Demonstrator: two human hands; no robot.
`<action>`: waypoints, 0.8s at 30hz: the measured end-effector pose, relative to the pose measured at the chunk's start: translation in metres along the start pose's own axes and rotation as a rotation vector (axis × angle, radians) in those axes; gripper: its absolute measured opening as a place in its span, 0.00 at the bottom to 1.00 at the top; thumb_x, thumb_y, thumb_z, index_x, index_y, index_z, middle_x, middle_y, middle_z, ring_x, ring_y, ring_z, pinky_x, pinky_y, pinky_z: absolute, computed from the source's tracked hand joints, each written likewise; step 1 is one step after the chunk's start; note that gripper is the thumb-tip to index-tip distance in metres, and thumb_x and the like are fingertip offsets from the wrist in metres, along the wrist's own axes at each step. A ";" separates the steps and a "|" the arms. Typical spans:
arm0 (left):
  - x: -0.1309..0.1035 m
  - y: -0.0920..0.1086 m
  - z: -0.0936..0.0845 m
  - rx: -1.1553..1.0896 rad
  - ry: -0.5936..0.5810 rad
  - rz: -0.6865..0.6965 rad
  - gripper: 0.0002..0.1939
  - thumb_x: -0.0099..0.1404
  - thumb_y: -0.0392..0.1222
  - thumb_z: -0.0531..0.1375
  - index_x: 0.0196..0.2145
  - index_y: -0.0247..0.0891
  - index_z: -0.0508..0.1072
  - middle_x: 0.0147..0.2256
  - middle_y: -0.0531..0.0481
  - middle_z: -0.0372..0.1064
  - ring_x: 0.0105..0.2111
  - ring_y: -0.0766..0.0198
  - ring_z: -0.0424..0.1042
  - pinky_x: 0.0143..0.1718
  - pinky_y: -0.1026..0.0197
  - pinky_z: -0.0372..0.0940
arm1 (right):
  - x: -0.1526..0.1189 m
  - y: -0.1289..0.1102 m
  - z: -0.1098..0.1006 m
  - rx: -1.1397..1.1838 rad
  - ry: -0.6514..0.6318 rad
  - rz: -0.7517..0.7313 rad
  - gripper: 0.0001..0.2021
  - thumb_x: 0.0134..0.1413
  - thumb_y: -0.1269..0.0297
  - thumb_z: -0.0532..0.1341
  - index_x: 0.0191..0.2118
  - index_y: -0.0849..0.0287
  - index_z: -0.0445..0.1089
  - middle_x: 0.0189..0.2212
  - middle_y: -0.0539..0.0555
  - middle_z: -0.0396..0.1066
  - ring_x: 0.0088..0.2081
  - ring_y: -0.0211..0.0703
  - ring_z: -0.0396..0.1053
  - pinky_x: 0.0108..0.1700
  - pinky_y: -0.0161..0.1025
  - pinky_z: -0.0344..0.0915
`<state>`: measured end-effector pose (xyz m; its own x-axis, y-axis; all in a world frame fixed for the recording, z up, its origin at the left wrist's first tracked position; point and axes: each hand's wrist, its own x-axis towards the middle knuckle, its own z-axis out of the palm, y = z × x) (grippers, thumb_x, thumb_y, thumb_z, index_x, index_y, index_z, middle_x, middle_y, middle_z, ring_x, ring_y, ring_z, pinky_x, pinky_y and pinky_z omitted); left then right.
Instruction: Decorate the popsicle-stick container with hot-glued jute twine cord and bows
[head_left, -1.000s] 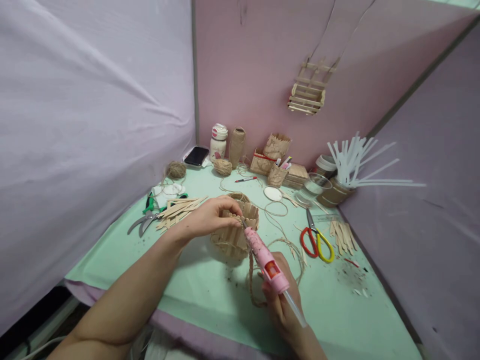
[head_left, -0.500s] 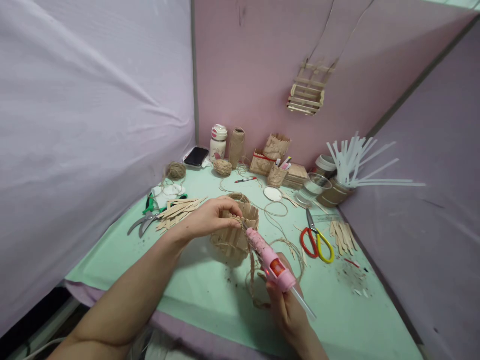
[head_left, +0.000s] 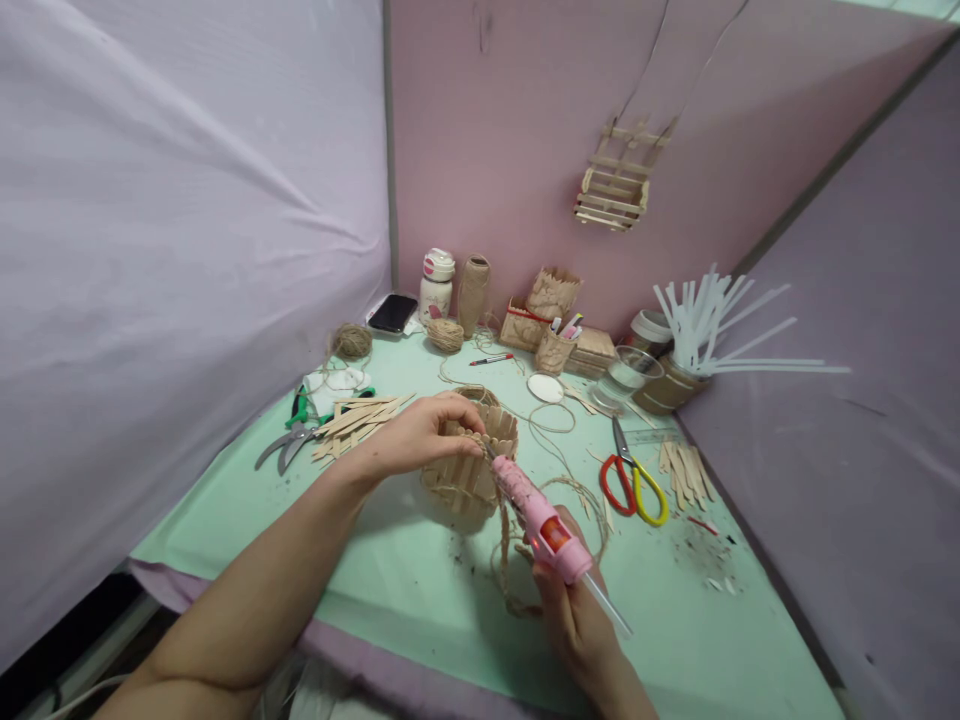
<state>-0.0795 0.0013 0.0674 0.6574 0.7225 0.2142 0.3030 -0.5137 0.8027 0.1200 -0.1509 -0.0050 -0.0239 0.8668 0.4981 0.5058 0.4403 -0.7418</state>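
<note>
A basket of wooden sticks (head_left: pixel 459 482) stands on the green table, with twine around it. My left hand (head_left: pixel 435 432) pinches its near rim between thumb and fingers. My right hand (head_left: pixel 574 600) is wrapped round the handle of a pink glue gun (head_left: pixel 541 520), a clear glue stick poking out of its back end. The gun's nozzle points up and left and meets the rim beside my left fingertips. Loose twine (head_left: pixel 592 500) and a braided strand (head_left: pixel 505 545) hang and lie between the basket and my right hand.
Pruning shears (head_left: pixel 291 442) and thin wooden sticks (head_left: pixel 356 425) lie left. Red and yellow scissors (head_left: pixel 634 480) and more sticks (head_left: pixel 686 474) are right. Along the back stand a bottle (head_left: pixel 436 288), a twine spool (head_left: pixel 474 296), a phone (head_left: pixel 394 313), a glass bowl (head_left: pixel 628 376) and glue sticks (head_left: pixel 701 325).
</note>
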 end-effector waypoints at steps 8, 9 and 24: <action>0.000 -0.003 0.000 -0.004 -0.005 0.001 0.09 0.58 0.45 0.64 0.34 0.38 0.75 0.41 0.48 0.74 0.49 0.58 0.69 0.50 0.59 0.61 | 0.000 -0.003 -0.002 -0.001 -0.009 0.039 0.17 0.64 0.49 0.47 0.39 0.53 0.66 0.31 0.54 0.68 0.33 0.47 0.66 0.36 0.42 0.65; 0.000 -0.003 0.000 -0.007 -0.005 0.001 0.09 0.58 0.46 0.64 0.34 0.38 0.75 0.41 0.48 0.74 0.49 0.57 0.69 0.51 0.59 0.61 | 0.000 -0.003 -0.002 0.000 -0.005 0.037 0.17 0.64 0.49 0.47 0.40 0.53 0.66 0.31 0.54 0.67 0.33 0.47 0.66 0.35 0.42 0.65; 0.000 0.000 0.000 0.001 0.000 -0.009 0.08 0.57 0.44 0.64 0.33 0.38 0.75 0.41 0.48 0.74 0.48 0.58 0.69 0.50 0.59 0.62 | -0.003 0.000 -0.004 0.007 0.005 0.019 0.14 0.64 0.51 0.49 0.40 0.53 0.65 0.31 0.53 0.65 0.34 0.47 0.66 0.35 0.41 0.64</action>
<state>-0.0795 0.0018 0.0671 0.6546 0.7270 0.2072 0.3097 -0.5079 0.8038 0.1233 -0.1549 -0.0044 -0.0102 0.8737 0.4864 0.5001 0.4257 -0.7541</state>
